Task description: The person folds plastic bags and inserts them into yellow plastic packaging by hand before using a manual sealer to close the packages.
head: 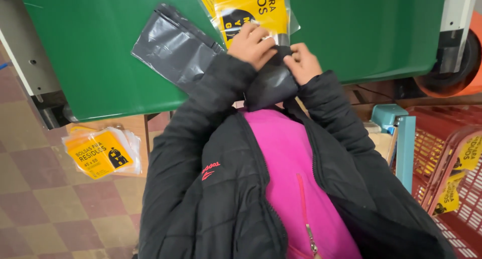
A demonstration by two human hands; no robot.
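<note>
Nearest the camera, a black padded jacket (211, 199) lies open over a bright pink zipped top (296, 178), and both sleeves run up toward the green table (100, 53). At the table's near edge, the left hand (252, 44) and the right hand (301, 62) meet on a folded bundle of dark grey plastic bags (271, 81). The left hand lies fingers-curled on the upper end of the bundle, where it enters the mouth of a clear pouch with a yellow printed panel (251, 8); the fingers press down on bundle and pouch together. The right hand pinches the right edge of the same bundle between thumb and fingers. The bundle hangs partly over the table edge, its lower end against the person's chest. Left of the hands, a second flat stack of dark grey bags (173, 45) rests diagonally on the green surface, touching the left sleeve. Lower left, a fanned pile of clear pouches with yellow label panels (100, 151) sits on a wooden board (135, 131) above the chequered floor. At right, a red plastic crate (452, 163) holds further yellow-labelled packs (449, 193), beside a pale blue device (396, 133).
</note>
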